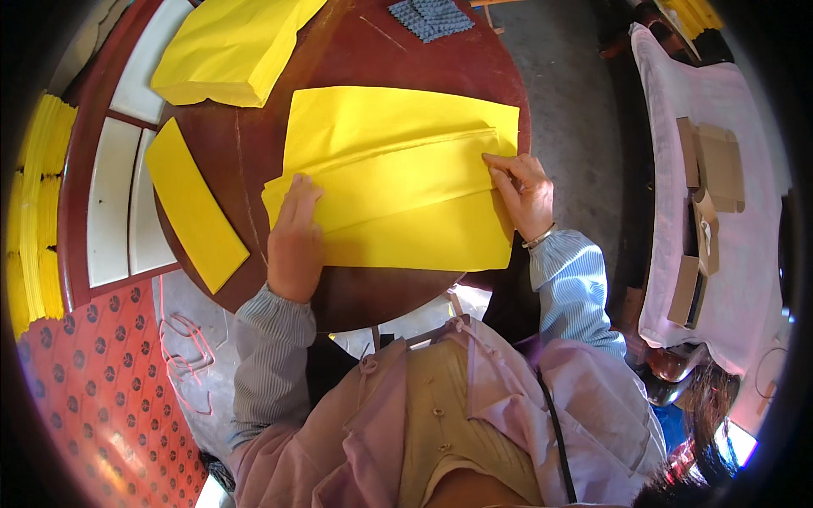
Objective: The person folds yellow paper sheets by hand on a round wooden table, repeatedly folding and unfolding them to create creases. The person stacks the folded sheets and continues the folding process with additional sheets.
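A large yellow sheet [398, 245], which looks like paper, lies on the round dark red table in front of me. Across its middle runs a folded yellow strip [398, 178], slanting slightly up to the right. My left hand [296, 237] is closed at the strip's left end, fingers together and the fingertips on it. At the other end my right hand [527, 195] pinches the strip's edge between thumb and fingers. To the left rests a separate narrow folded yellow piece [196, 207], touched by neither hand.
A thick stack of yellow sheets [229, 55] sits at the table's far left. A blue-grey knitted cloth [430, 19] lies at the far edge. More yellow stacks [38, 212] stand at the left. Open cardboard boxes [716, 169] rest on a pink-covered surface [745, 279] at the right.
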The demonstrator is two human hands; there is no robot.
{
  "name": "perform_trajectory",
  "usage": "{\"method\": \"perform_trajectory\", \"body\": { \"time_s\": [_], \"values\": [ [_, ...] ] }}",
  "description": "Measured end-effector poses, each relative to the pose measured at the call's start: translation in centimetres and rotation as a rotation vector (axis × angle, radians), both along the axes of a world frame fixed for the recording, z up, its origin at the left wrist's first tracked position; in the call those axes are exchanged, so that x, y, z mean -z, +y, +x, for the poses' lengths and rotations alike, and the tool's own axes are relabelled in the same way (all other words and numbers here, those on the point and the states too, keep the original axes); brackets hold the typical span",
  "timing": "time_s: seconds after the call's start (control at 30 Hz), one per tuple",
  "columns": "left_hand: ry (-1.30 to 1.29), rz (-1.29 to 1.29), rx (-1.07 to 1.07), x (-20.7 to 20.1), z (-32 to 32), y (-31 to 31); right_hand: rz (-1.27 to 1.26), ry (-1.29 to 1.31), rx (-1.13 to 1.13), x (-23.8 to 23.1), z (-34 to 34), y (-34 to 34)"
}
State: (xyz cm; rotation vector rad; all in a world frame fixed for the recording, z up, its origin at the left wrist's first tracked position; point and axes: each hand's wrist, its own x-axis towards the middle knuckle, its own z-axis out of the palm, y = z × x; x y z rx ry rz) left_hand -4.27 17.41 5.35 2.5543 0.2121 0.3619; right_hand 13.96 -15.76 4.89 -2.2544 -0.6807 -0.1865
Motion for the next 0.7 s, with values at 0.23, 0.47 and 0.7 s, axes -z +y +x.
{"method": "perform_trajectory", "body": {
  "time_s": [0.23, 0.47, 0.7],
  "values": [
    [0.024, 0.356, -0.305, 3.0, 3.5, -6.5, -0.01, 0.053, 0.014, -1.2, -0.1, 0.7],
    [0.098, 0.415, -0.332, 3.9, 4.4, -7.5, -0.47, -0.327, -0.217, -2.6, -4.6, 6.8],
    [0.005, 0.334, -0.347, 4.3, 2.6, -5.0, -0.672, -0.225, -0.048, 2.0, -2.7, 5.4]
  ]
}}
